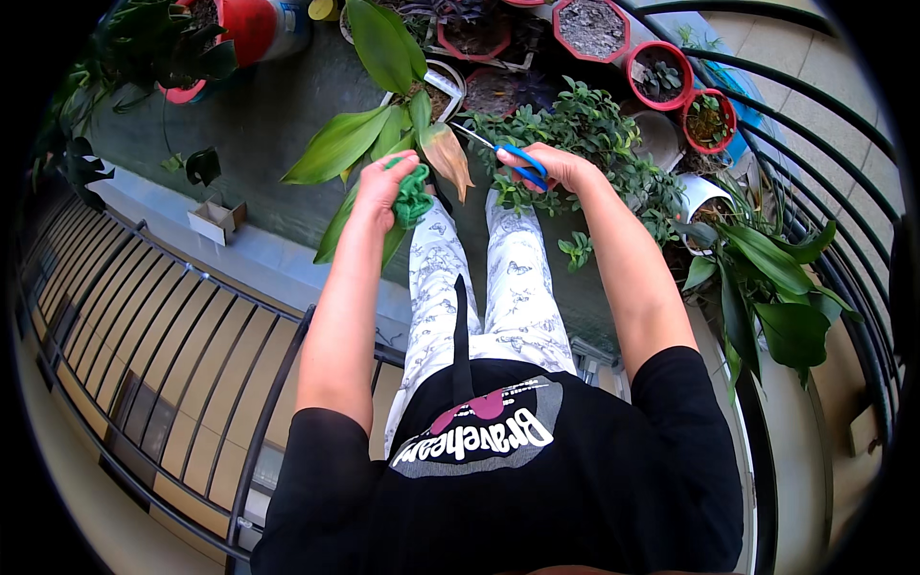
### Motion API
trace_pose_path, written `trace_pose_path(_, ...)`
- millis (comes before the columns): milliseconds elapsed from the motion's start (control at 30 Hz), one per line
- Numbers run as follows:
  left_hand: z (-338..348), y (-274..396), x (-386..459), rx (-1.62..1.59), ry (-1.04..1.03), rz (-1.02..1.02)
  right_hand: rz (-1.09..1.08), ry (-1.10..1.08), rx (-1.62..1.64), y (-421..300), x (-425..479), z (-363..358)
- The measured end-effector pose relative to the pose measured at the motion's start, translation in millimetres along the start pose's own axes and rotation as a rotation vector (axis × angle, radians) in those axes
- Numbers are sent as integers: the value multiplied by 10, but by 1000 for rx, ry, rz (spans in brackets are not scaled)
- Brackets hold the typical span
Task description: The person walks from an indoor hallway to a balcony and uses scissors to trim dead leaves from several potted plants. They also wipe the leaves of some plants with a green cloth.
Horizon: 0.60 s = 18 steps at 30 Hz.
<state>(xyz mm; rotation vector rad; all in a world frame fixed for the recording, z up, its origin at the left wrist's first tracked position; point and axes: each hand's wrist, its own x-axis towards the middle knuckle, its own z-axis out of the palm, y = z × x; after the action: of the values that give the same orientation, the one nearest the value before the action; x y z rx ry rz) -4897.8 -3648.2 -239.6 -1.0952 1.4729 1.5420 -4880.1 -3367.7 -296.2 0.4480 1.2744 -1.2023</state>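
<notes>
My left hand (384, 188) is closed around a bundle of green cord (412, 195), beside the broad green leaves (338, 144) of a potted plant. Blue-handled scissors (528, 171) are in my right hand (553, 169), their blades pointing up and left. The blade tips lie close to the top of a withered brown leaf (447, 154) on the same plant; whether they touch it, I cannot tell. That plant stands in a white-rimmed pot (449, 86) in front of me, partly covered by its leaves.
Bushy small-leaved foliage (596, 136) spreads right of the scissors. Red pots (660, 75) stand beyond it, near a curved black railing (798, 90). A white pot (701, 194) is at the right, a red container (248, 32) at the upper left. Another railing (180, 287) runs at the left.
</notes>
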Motion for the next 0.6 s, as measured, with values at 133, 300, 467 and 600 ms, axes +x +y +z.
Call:
trace_pose_path(133, 141, -185, 101, 149, 28, -109, 57, -35, -164, -203, 128, -74)
trace_pose_path(300, 275, -320, 294, 56, 85, -214, 114, -130, -289, -338, 320, -122)
trace_pose_path(467, 79, -506, 564, 118, 46, -246, 124, -216, -348, -417, 509, -214)
trace_pose_path(600, -122, -363, 508, 272, -3, -267, 99, -282, -373, -450, 708, -259)
